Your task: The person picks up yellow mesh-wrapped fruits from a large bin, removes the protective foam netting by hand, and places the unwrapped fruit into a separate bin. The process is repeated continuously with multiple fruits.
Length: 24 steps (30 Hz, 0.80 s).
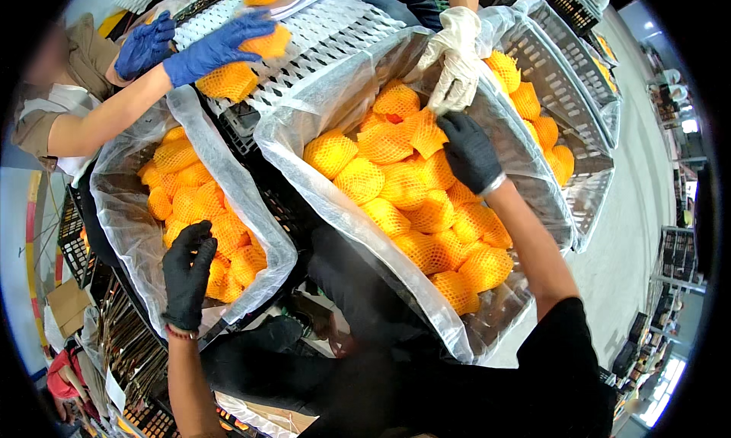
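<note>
My left hand (188,272), in a black glove, hangs over the near end of a lined crate (108,209). Its fingers are parted and nothing shows between them. Below it lie orange foam-net-wrapped fruits (191,201). In a black glove too, my right hand (471,152) reaches into the larger lined crate (342,215). Its fingertips touch the edge of a loose-ended orange foam net (425,132); whether they grip it is hidden. Several rows of netted fruit (422,204) fill much of this crate, and a bit of red fruit (394,119) peeks out near the top.
A co-worker's white-gloved hand (457,67) reaches in beside my right hand. Another person's blue-gloved hand (223,44) is over netted fruit on a white foam-net-covered surface (320,44). More lined crates (571,95) stand at right; bundled thin sticks (123,335) lie lower left.
</note>
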{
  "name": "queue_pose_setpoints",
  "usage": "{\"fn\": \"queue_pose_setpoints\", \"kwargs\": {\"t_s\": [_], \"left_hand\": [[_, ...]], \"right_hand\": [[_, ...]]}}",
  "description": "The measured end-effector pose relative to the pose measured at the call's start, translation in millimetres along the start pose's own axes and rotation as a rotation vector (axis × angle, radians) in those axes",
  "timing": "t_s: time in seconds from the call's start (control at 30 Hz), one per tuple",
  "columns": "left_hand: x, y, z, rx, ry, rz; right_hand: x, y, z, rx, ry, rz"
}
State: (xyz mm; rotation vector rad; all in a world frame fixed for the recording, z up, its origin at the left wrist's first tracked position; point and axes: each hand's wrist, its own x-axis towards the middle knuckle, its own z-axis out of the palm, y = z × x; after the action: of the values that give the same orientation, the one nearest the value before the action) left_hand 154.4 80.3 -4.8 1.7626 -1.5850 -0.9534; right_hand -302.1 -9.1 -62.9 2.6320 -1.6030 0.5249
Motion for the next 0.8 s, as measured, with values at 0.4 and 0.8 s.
{"fn": "queue_pose_setpoints", "kwargs": {"t_s": [0.4,0.8], "left_hand": [[-48.3,107.4,80.0,-0.103,-0.296,0.233],[-14.3,140.2,190.1,-1.487,-0.227,-0.228]], "right_hand": [[42.5,26.4,13.0,-0.299,-0.893,-0.006],[-16.5,-85.8,-65.3,1.943,-0.138,0.680]]}}
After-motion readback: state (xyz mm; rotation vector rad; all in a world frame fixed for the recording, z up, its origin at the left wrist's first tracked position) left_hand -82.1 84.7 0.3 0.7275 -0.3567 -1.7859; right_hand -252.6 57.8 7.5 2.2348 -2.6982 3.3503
